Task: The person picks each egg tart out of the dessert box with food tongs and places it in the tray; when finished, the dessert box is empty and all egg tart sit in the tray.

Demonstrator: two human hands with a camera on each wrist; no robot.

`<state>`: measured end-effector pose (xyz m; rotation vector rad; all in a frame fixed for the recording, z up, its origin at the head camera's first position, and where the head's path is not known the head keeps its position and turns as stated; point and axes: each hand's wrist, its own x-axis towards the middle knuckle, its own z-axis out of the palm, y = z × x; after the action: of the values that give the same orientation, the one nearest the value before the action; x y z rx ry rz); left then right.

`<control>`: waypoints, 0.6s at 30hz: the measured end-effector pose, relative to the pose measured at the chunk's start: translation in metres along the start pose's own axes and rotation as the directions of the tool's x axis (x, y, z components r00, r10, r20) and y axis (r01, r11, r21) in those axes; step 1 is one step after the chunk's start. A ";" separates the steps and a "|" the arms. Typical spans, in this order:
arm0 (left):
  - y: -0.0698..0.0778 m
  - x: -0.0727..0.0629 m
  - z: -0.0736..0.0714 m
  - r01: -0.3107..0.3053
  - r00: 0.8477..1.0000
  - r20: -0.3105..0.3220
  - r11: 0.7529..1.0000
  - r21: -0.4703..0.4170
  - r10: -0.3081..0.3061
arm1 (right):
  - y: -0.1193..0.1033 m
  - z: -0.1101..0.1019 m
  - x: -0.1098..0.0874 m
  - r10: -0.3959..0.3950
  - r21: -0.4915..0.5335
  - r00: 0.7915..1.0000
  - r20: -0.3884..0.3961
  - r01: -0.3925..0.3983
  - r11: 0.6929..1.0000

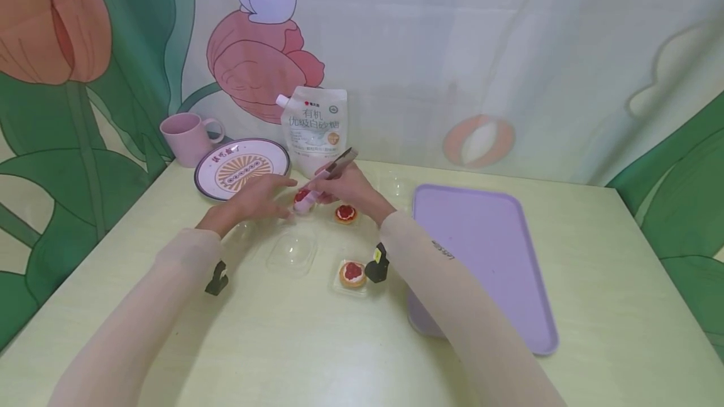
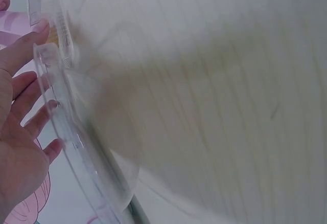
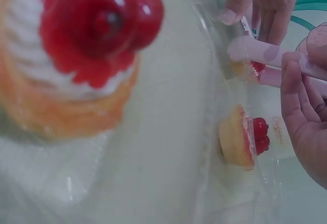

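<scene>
My right hand (image 1: 355, 188) grips pink tongs (image 3: 265, 52). In the right wrist view, their two tips stand around a small tart (image 3: 249, 69) with red fruit on top; whether they squeeze it is unclear. My left hand (image 1: 257, 200) reaches in from the left beside that tart, fingers apart and holding nothing. In the left wrist view, its fingers lie close to clear plastic packaging (image 2: 71, 137), and contact cannot be told. Another fruit tart (image 1: 345, 213) is below my right hand, and a third tart (image 1: 352, 274) sits nearer in a clear plastic box (image 1: 341, 289).
A clear plastic box (image 1: 291, 253) lies open left of the nearest tart. Behind stand a white pouch (image 1: 315, 121), a patterned plate (image 1: 226, 174) and a pink mug (image 1: 188, 137). A purple tray (image 1: 481, 250) lies at the right, partly under my right forearm.
</scene>
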<state>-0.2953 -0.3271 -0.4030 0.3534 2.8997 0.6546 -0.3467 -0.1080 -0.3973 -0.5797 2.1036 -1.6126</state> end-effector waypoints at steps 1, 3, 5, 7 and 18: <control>0.000 0.000 0.000 0.000 1.000 -0.001 1.000 0.000 0.000 | -0.001 -0.001 0.000 -0.007 0.010 1.000 -0.004 0.007 1.000; -0.001 0.000 0.000 0.000 1.000 -0.004 1.000 0.004 0.000 | -0.002 -0.002 -0.001 -0.020 0.027 1.000 -0.015 0.021 0.999; -0.001 0.001 0.001 -0.007 1.000 -0.009 1.000 0.009 0.007 | -0.004 -0.004 -0.003 -0.034 0.045 0.999 -0.029 0.035 0.998; -0.001 0.001 0.002 -0.013 1.000 -0.014 1.000 0.012 0.014 | -0.006 -0.007 -0.004 -0.038 0.059 0.998 -0.048 0.041 0.997; 0.004 -0.001 0.000 0.013 1.000 -0.013 1.000 0.005 -0.013 | -0.016 -0.051 -0.027 -0.083 0.156 0.986 -0.143 0.105 0.982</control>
<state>-0.2934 -0.3238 -0.4015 0.3324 2.9141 0.6497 -0.3525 -0.0561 -0.3677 -0.5353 2.0397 -1.9061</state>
